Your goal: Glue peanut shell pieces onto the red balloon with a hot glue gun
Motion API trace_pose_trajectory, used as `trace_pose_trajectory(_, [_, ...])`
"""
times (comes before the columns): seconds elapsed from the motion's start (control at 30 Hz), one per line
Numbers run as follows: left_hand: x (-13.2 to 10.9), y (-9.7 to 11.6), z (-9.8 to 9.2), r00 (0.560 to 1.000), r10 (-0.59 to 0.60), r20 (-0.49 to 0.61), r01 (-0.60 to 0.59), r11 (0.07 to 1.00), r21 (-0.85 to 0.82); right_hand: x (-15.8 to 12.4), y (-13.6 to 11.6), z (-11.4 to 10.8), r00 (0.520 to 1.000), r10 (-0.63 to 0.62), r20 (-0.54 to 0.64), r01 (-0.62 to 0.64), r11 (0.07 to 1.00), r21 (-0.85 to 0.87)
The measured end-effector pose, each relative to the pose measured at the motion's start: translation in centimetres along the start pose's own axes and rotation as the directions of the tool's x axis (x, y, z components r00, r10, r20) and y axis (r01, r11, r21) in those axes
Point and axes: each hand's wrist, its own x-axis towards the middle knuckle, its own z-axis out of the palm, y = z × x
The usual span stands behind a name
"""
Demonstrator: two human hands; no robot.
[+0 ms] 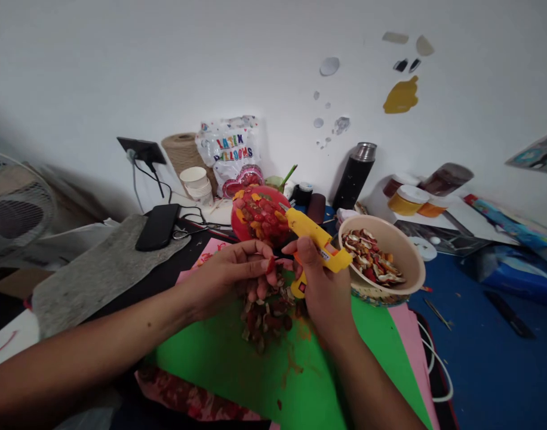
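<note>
My left hand point(251, 269) pinches a small red-painted nutshell point(270, 264) between thumb and fingertips. Wrapped around a yellow hot glue gun point(316, 233) is my right hand point(327, 292), and the gun's nozzle points up and left. Just beyond both hands stands a red balloon-like round form point(260, 218), covered in part with red, orange and green shells. Below my fingers a pile of loose shells point(264, 325) lies on a green sheet point(211, 352). At the right, a cream bowl point(414, 263) holds more painted shells.
A black phone point(157, 228) rests on grey cloth at the left, near a fan point(18, 203). Along the wall are twine point(179, 152), paper cups point(196, 184), a balloon bag point(233, 155), a black flask point(354, 176) and paint jars point(408, 200). A knife point(509, 313) lies right.
</note>
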Motion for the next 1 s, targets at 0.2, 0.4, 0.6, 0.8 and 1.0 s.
trace_pose_trajectory(0.2, [0.0,-0.3,-0.1,1.000,-0.012,0.023,0.011,1.000,0.026,-0.4,-0.5,0.4,0.979,-0.071,0.192,0.086,0.994,-0.070])
trace_pose_trajectory(0.4, [-0.5,1.4,-0.3,0.995,-0.026,0.093,-0.001,0.959,0.282,-0.6,-0.4,0.3,0.983,-0.126,0.135,0.147,0.977,-0.153])
trace_pose_trajectory(0.6, [-0.6,1.4,-0.8,0.984,-0.018,0.177,-0.108,0.731,0.674,0.0,-0.5,-0.2,0.996,-0.092,-0.009,0.090,0.987,-0.136])
trace_pose_trajectory(0.8, [-0.3,0.8,-2.1,0.924,0.081,0.373,-0.377,0.342,0.861,-0.1,-0.3,-0.2,0.996,-0.085,0.009,0.085,0.988,-0.131])
trace_pose_trajectory(1.0, [-1.0,1.3,-1.9,0.816,-0.034,0.577,-0.572,0.096,0.814,-0.1,-0.3,-0.1,0.997,-0.073,0.007,0.073,0.991,-0.108])
